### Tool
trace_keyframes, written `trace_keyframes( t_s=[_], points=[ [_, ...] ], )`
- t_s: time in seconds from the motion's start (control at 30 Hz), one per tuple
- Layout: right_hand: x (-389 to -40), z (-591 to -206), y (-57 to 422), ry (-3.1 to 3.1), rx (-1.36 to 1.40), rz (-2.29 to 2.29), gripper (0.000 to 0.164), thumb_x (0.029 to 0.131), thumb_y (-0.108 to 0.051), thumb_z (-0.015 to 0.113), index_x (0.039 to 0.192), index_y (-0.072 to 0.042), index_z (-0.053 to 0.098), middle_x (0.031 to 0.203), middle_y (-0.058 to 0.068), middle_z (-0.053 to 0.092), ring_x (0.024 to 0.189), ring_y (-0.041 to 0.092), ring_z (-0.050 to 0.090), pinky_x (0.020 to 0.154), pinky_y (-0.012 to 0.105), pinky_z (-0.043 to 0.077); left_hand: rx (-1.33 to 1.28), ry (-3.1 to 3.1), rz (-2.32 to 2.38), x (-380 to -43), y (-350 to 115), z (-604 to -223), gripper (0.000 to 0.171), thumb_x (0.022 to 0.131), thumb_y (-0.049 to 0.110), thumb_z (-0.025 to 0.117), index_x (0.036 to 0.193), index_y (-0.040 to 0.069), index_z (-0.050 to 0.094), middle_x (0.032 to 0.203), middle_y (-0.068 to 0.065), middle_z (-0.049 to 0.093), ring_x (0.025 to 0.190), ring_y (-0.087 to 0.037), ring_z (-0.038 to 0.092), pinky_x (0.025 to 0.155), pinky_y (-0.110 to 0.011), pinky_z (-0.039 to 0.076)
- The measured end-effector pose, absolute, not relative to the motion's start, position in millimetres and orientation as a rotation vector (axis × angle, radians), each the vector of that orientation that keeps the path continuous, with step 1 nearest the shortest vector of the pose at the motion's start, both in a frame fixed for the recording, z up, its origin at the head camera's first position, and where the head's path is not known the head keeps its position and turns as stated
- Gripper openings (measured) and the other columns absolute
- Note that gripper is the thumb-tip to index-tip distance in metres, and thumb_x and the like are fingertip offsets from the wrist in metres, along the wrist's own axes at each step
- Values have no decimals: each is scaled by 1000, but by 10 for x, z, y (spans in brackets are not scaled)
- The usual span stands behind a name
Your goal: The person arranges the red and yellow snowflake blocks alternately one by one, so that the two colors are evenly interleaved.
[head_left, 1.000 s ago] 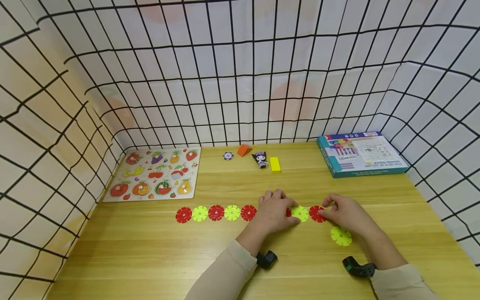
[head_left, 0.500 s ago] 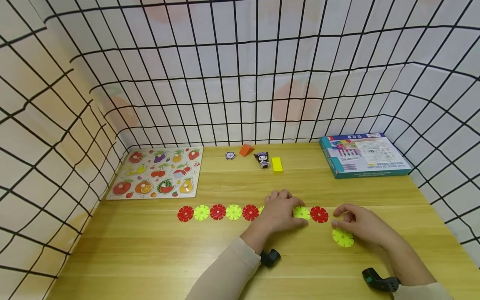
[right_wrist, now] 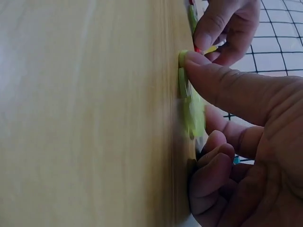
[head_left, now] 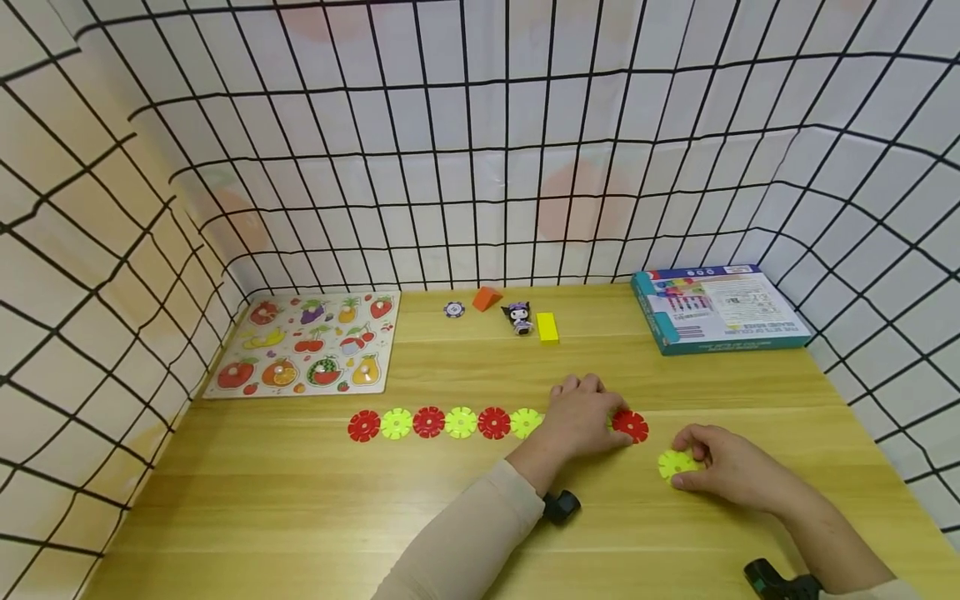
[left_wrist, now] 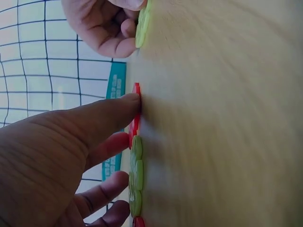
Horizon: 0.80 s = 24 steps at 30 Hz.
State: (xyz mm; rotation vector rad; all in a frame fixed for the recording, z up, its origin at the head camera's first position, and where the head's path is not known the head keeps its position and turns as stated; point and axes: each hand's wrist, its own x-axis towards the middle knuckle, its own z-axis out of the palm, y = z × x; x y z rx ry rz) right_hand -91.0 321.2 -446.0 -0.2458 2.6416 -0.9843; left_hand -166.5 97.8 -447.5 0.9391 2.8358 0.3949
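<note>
In the head view, red and yellow-green plastic snowflake discs lie flat in a line, alternating in colour, from the leftmost red disc (head_left: 364, 426) to the rightmost red disc (head_left: 632, 426). My left hand (head_left: 577, 422) lies over the right part of this line and hides some discs. Its thumb and index finger hold the rightmost red disc at its edges, thumb on the near side. Right of the line, my right hand (head_left: 731, 468) pinches a separate yellow-green snowflake disc (head_left: 672, 467) between thumb and fingers. The right wrist view shows that disc (right_wrist: 194, 116) at the tabletop.
A fruit puzzle board (head_left: 303, 346) lies at the back left. Along the back are a poker chip (head_left: 453, 310), an orange block (head_left: 487, 298), a small figurine (head_left: 518, 317) and a yellow block (head_left: 547, 327). A flat box (head_left: 720, 309) lies back right. Grid-patterned walls enclose the table.
My right hand has let go of the rightmost red disc, moved right and nearer, and taken hold of the loose yellow-green disc. My left hand has shifted right to the rightmost red disc.
</note>
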Motion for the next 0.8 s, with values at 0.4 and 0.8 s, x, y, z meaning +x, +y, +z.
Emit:
trace_keyframes(
  t_s=[0.4,0.8],
  points=[
    [-1066,-4396,3355,2689,-178,-1033,32,84,-35,66,100,-10,54,76,5,50,63,16,47,55,26,39,900,2854,376,-1654,987,-4467,42,73,61,66,110,41,63,108,7,47,98,-14,38,76,-32,31],
    [-1398,-4418,3273,2794,-192,-826,30,82,-37,68,98,-14,57,72,2,49,63,17,46,55,29,36,890,2839,359,-1674,1015,-4453,40,72,62,66,107,41,63,106,8,47,98,-14,38,76,-33,32]
  ],
)
